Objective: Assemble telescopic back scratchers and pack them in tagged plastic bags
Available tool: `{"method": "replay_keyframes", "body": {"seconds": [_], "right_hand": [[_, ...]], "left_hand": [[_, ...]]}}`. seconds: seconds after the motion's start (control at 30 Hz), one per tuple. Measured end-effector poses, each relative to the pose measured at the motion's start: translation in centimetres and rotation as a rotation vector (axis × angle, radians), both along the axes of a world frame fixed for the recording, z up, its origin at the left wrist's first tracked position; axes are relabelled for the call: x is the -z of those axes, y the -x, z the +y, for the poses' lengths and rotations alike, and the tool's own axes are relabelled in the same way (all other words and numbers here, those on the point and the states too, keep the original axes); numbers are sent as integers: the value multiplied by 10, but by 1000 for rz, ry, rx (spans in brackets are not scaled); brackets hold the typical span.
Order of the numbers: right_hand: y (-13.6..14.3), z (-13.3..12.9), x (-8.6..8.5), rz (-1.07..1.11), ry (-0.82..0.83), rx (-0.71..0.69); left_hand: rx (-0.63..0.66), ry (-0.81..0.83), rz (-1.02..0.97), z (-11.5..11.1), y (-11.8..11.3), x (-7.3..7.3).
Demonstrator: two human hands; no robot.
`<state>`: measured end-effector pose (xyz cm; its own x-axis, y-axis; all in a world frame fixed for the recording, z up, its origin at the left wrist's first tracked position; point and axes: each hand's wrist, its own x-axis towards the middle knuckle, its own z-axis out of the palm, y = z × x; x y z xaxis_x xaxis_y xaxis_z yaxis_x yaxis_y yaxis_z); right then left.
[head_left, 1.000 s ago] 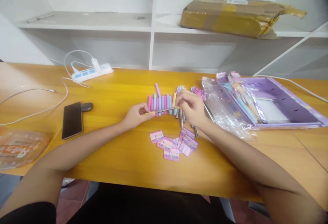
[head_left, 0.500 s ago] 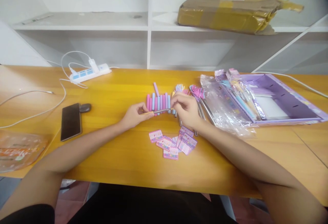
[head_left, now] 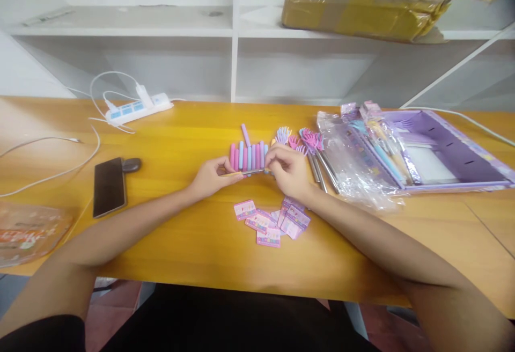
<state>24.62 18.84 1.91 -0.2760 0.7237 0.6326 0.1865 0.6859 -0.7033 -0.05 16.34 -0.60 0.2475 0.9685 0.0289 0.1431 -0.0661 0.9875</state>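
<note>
A slim metal rod with a yellow end lies nearly level between my two hands. My left hand is closed on its yellow end, thumb against the fingers. At the other end, my right hand is pinched on the metal part; its fingers hide that tip. Just behind the rod, several pink, purple and blue foam tubes lie side by side, with one purple tube slanting out above them. Past my right hand are several claw-headed back scratchers with metal shafts, partly covered by the hand.
Small printed cards lie in front of my hands. To the right are clear plastic bags and an open purple box. A phone, a mouse and a power strip are at left. A taped carton sits on the shelf.
The view has tilted down slightly, so the shelf and carton appear higher. Both hands keep hold of the rod in nearly the same pose, and the tubes and cards have not moved.
</note>
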Motion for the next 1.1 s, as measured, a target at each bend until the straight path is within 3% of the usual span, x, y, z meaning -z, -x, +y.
{"method": "replay_keyframes", "body": {"seconds": [0.4,0.5,0.6,0.67,0.8,0.87,0.97,1.1], "right_hand": [[-2,-1,-1,-28,-10,-8],[-9,5,-10,-63,-6,-38],[-19,16,-31,-126,-14,-60],[-27,23,-52,-195,-67,-65],[-44,31,-98,-402,-160,-34],[-48,29,-115,-516,-234,2],[-46,19,-130,-673,-402,119],[-31,2,-135,-849,-544,238]], "left_hand": [[-3,-38,14,-4,-3,1],[17,-54,42,-2,1,-8],[-9,-179,184,11,11,-41],[-14,-321,315,22,18,-77],[177,-524,555,33,25,-157],[191,-579,696,27,22,-184],[139,-644,870,10,7,-197],[38,-710,1164,-5,-16,-182]]}}
